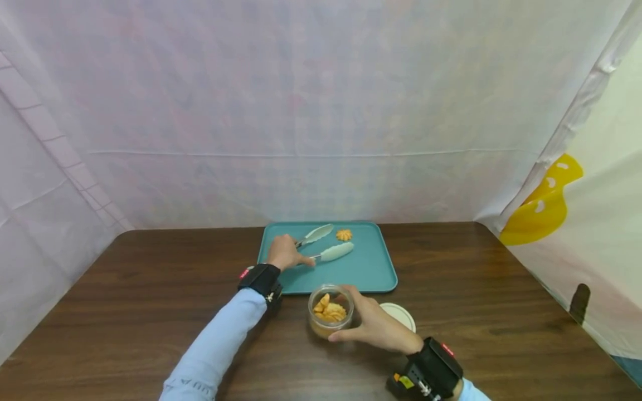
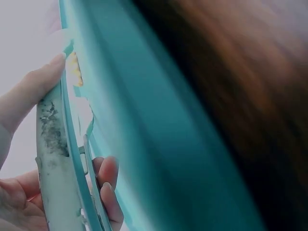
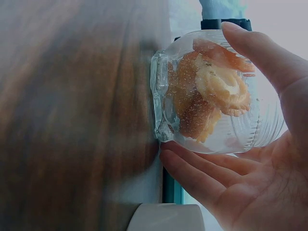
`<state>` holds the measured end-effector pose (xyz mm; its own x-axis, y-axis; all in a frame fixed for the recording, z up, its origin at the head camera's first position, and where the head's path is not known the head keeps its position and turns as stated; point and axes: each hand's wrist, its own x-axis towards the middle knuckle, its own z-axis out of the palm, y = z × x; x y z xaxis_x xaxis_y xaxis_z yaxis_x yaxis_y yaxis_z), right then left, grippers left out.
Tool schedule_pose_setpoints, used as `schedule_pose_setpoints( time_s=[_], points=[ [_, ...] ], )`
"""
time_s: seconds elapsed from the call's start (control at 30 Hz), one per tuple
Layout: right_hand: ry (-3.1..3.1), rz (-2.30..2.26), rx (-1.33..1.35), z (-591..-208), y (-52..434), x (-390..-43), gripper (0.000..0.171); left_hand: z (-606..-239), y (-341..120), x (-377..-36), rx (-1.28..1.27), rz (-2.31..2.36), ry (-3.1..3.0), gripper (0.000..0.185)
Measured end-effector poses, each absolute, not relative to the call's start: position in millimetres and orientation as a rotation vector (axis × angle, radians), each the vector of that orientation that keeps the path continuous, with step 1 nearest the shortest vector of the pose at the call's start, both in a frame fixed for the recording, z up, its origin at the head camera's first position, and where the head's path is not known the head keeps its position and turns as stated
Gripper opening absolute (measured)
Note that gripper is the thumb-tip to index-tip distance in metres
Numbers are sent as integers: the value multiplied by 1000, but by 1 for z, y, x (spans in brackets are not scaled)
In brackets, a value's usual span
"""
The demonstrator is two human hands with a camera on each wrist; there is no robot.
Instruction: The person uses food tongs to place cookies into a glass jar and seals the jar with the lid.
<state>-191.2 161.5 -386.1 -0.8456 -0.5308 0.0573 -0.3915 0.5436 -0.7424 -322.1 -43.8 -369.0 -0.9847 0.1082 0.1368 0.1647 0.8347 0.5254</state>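
My left hand (image 1: 287, 253) grips a pair of tongs (image 1: 337, 252) over the teal tray (image 1: 363, 277), thumb on one arm and curled fingers on the other in the left wrist view. The pale tips are spread apart. A golden flower-shaped cookie (image 1: 344, 234) lies on the tray, just beyond the tips. In front of the tray, a clear glass jar (image 1: 320, 329) stands upright without its lid, several cookies (image 3: 224, 89) inside. My right hand (image 1: 368, 323) holds the jar from the right, thumb on one side and fingers on the other.
A round whitish lid (image 1: 399, 316) lies on the brown wooden table (image 1: 175, 289), right of the jar and partly behind my right hand. Pale cloth (image 1: 321, 111) hangs behind the table. At the right, another cloth carries a yellow print (image 1: 544, 209).
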Motion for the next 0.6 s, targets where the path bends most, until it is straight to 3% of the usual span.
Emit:
schedule_pose_setpoints(
  time_s=[0.6],
  points=[
    [2634, -1175, -812, -387, 161, -194, 81, -367, -20, -330, -200, -817, -2931, 60]
  ],
)
